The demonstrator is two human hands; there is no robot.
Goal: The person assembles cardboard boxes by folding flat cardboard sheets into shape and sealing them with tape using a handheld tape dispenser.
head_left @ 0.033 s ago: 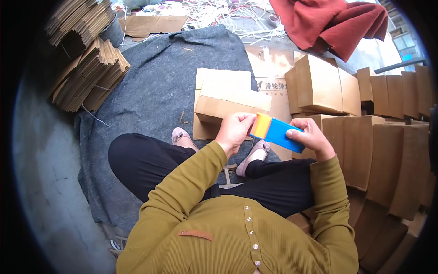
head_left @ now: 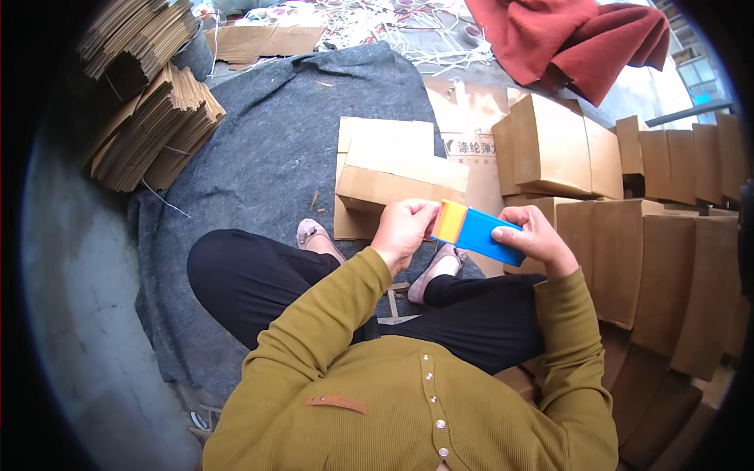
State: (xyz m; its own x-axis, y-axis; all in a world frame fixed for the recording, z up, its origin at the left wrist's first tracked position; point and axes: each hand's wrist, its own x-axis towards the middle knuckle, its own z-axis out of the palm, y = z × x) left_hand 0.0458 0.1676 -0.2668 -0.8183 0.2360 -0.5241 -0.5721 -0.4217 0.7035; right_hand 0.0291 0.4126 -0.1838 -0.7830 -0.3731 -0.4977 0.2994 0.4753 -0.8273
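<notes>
My right hand is closed around the blue end of a flat blue and orange tape dispenser, its thumb lying on top. The dispenser is held in the air above my lap, orange end toward the left. At that orange end, the thumb and fingers of my left hand are pinched together. Whatever they pinch is too small or hidden to make out. Just beyond my hands a cardboard box lies on a flat piece of cardboard on the floor.
Closed cardboard boxes are stacked along my right side. Bundles of flattened cartons stand at the far left. A dark grey cloth covers the floor. White strapping scraps and a red cloth lie at the back.
</notes>
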